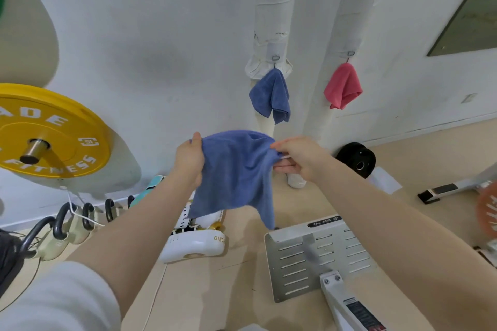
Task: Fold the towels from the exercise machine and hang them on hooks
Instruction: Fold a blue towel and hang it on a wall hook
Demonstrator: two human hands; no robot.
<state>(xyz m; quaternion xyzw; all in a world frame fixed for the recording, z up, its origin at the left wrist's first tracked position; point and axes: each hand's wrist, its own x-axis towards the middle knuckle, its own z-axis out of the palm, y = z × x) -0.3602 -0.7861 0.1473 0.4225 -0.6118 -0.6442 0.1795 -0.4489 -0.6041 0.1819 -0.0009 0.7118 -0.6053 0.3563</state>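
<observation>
I hold a blue towel in the air in front of me, its lower part hanging loose. My left hand grips its left edge, thumb up along the cloth. My right hand pinches the bunched right edge. On the wall behind, another blue towel hangs from a hook on a wrapped pipe. A pink towel hangs from a second hook to its right.
A yellow weight plate on a bar sits at the left. Kettlebells line the wall below it. A white case lies on the floor. The exercise machine's metal footplate is at lower right, a black plate behind it.
</observation>
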